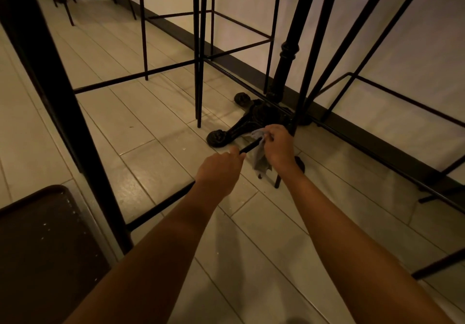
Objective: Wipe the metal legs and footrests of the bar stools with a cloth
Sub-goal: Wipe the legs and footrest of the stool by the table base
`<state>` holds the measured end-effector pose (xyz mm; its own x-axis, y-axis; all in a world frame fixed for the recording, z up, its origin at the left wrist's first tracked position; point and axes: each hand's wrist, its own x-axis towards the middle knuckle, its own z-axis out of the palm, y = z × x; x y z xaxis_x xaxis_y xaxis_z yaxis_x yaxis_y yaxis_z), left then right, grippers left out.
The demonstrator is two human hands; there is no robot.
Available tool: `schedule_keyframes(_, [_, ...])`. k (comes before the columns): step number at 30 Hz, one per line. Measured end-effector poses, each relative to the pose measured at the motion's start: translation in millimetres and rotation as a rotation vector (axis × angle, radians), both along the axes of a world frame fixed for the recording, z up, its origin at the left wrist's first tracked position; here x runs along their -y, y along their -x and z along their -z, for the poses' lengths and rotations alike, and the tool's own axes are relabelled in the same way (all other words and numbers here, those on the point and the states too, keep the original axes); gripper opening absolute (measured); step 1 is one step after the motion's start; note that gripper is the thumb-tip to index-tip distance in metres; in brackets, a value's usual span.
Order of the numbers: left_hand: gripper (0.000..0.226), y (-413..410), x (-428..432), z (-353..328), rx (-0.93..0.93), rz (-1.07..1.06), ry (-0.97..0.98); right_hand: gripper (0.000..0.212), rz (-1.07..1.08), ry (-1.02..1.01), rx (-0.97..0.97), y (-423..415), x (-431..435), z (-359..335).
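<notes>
A thin black metal footrest bar (161, 206) of the nearest bar stool runs from lower left up toward the middle. My left hand (219, 172) is closed around this bar. My right hand (279, 147) grips a pale grey cloth (259, 153) that is wrapped over the same bar just past the left hand; the cloth's loose end hangs down. A black stool leg (278, 181) stands on the floor right under my right wrist. The bar's far end is hidden by the cloth and hand.
A dark stool seat (42, 243) fills the lower left, with a thick black leg (63, 102) rising beside it. More black stool frames (198, 59) stand ahead. An ornate cast table base (254, 119) sits by the dark skirting (226, 61). Pale tiled floor (264, 248) lies below.
</notes>
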<state>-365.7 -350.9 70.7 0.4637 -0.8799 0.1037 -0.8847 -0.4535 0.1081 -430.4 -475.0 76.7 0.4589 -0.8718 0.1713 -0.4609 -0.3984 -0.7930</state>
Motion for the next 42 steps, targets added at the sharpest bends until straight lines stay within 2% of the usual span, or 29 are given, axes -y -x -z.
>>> schedule_keyframes(5, [0.022,2.6,-3.7,-2.4,0.072,0.052,-0.044,0.024,-0.112,0.026,0.021,3.8,-14.4,2.9])
schedule_keyframes(8, [0.032,2.5,-3.6,-2.7,0.029,0.034,-0.029,0.024,-0.116,0.022,0.029,5.0,-8.4,-0.7])
schedule_keyframes(14, [0.034,-0.5,-2.3,2.0,0.032,0.039,-0.006,0.021,-0.108,0.003,0.276,13.9,-15.2,13.0])
schedule_keyframes(17, [0.032,-0.3,-1.1,2.0,0.029,0.041,-0.016,0.021,-0.121,-0.010,0.340,15.4,-17.3,20.0])
schedule_keyframes(24, [0.031,-0.7,-2.1,2.4,0.066,0.050,0.020,0.025,-0.131,0.070,0.230,17.0,-1.0,9.2])
schedule_keyframes(28, [0.029,0.4,-2.1,1.5,0.095,0.042,0.003,0.033,-0.269,0.156,0.127,21.3,-6.9,10.9])
schedule_keyframes(32, [0.025,2.2,-3.1,0.5,0.117,0.066,-0.027,0.036,-0.291,0.090,0.217,27.6,-16.3,23.3])
schedule_keyframes(37, [0.031,1.8,-3.1,-1.6,0.068,0.034,0.003,0.031,-0.167,0.033,0.290,22.4,-10.9,21.4])
schedule_keyframes(42, [0.032,1.5,-3.7,-1.9,0.055,0.038,0.011,0.028,-0.155,0.132,0.212,16.3,-3.9,22.8])
